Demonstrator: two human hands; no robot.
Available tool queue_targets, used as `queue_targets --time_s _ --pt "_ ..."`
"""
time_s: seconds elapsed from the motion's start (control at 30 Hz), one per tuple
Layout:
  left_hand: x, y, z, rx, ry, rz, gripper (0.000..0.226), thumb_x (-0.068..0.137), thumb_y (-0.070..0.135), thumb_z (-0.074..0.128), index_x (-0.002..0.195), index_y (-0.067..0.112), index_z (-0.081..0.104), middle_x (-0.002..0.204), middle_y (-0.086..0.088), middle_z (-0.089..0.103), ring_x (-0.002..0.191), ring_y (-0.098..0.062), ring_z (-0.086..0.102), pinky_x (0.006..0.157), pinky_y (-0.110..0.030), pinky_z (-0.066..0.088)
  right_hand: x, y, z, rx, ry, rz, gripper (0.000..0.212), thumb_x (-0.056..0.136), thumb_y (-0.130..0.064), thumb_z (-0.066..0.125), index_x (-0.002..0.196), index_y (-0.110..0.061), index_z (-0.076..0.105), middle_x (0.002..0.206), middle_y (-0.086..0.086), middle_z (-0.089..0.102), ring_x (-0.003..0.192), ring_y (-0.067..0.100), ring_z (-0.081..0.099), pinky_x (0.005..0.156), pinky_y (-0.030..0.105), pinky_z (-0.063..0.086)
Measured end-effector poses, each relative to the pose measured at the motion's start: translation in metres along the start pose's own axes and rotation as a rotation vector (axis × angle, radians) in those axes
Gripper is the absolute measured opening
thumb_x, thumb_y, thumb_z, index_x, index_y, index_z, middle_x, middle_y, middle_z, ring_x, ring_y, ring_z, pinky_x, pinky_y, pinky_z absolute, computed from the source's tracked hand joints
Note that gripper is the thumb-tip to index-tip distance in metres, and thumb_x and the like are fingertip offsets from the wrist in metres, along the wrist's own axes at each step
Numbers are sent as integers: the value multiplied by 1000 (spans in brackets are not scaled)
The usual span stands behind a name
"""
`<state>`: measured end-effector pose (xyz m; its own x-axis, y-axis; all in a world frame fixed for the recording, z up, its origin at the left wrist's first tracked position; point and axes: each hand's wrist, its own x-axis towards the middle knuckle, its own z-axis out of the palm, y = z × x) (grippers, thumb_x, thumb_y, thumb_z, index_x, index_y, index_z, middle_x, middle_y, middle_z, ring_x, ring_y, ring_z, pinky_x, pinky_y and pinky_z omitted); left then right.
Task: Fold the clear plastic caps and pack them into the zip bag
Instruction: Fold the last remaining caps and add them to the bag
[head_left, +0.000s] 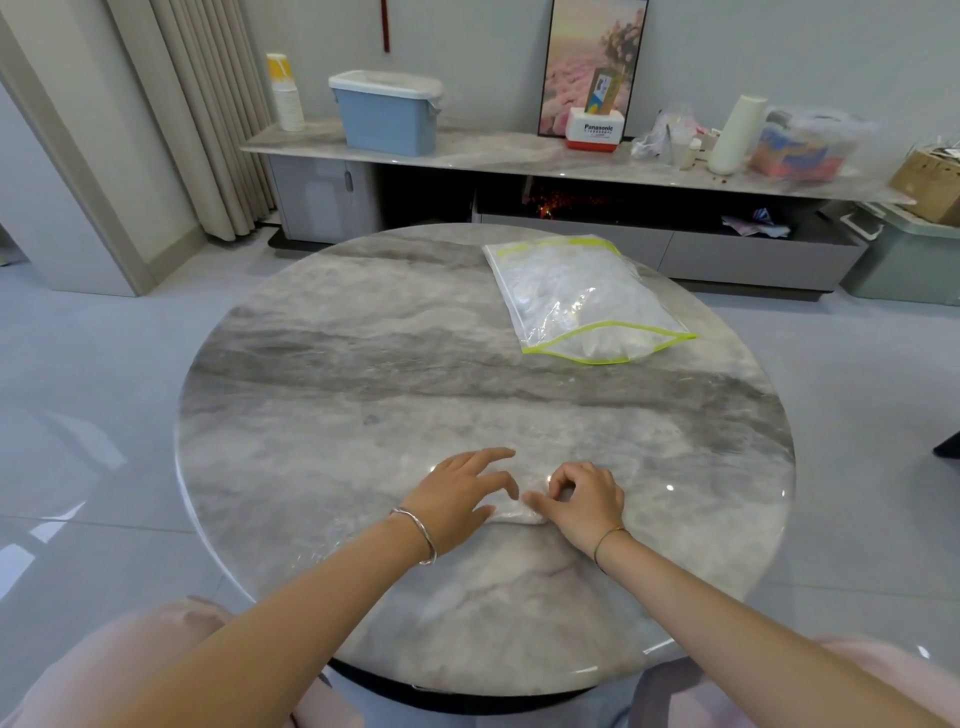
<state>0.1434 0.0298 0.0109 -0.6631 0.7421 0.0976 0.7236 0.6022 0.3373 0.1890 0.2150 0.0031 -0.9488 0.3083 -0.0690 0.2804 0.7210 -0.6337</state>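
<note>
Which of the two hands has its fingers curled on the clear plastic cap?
The right hand: its fingers curl and pinch the clear plastic cap, whereas the left hand presses on it with straight, spread fingers.

Clear cap (514, 514) mostly hidden; cardboard box (930, 179) cropped.

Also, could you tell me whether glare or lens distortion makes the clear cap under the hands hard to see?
Head view: wide-angle bend curves the sideboard; glare spots sit on the table near its right edge; the clear cap between left hand and right hand nearly vanishes against the marble; the zip bag reads clearly.
</note>
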Motion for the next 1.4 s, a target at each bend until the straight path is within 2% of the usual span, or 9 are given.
queue_targets --time_s 0.13,0.27,0.5,0.67,0.83,0.9,1.0,1.13,1.4 --pt "0 -3 1 22 -40 -113 34 97 30 44 130 33 49 143 9 38 122 -14 44 97 -22 30 0 -1 -7 195 56 -79 21 77 -23 74 72 -28 53 89 -11 54 94 11 45 94 34 37" --pt "0 -8 -1 -4 -25 -228 29 96 37 45 122 30 56 117 6 56 105 -14 53 86 -23 36 -10 -3 -12 -9 117 -481 3 82 -24 63 83 -25 61 90 -13 52 90 5 46 89 16 27" --pt "-5 -4 1 -106 11 -339 19 88 39 58 102 26 58 88 13 57 75 -6 49 66 -19 36 -27 1 -2 -308 -55 -782 27 80 -40 55 97 -23 66 103 -12 61 99 6 50 96 16 25" --pt "-9 -4 -3 37 87 -149 30 82 31 68 107 23 53 110 7 46 92 -13 49 68 -19 31 -25 3 0 -431 -125 -779 35 78 -52 55 102 -26 61 109 -11 58 105 6 45 101 19 18" --pt "-9 -12 -4 182 106 120 34 66 19 80 97 29 68 102 8 67 89 -16 64 72 -27 48 -22 2 2 -399 -102 -784 41 81 -51 54 111 -24 57 110 -11 57 106 5 44 101 14 14" --pt "-13 -12 -7 174 49 84 28 86 34 53 109 27 66 109 8 66 103 -16 58 87 -28 42 -21 4 4 -401 -105 -783 46 82 -52 51 117 -23 56 113 -11 57 109 7 45 102 14 15" --pt "-17 -14 -7 115 2 -12 67 79 62 19 121 28 59 121 11 59 114 -11 49 97 -23 29 -19 2 7 -373 -86 -768 39 81 -48 48 108 -22 59 106 -10 58 102 9 49 98 15 21" --pt "-18 -12 -9 189 -77 1 78 68 80 33 125 30 52 124 15 53 115 -8 44 101 -23 27 -16 0 13 -321 -44 -735 18 80 -31 52 91 -20 62 89 -9 59 86 9 50 87 19 30" --pt "-7 -13 -9 131 -62 -191 40 89 51 50 112 20 60 120 7 57 111 -15 48 90 -24 32 -9 -6 6 -27 -65 -308 19 89 -34 62 74 -22 65 82 -12 58 86 8 49 83 20 30"
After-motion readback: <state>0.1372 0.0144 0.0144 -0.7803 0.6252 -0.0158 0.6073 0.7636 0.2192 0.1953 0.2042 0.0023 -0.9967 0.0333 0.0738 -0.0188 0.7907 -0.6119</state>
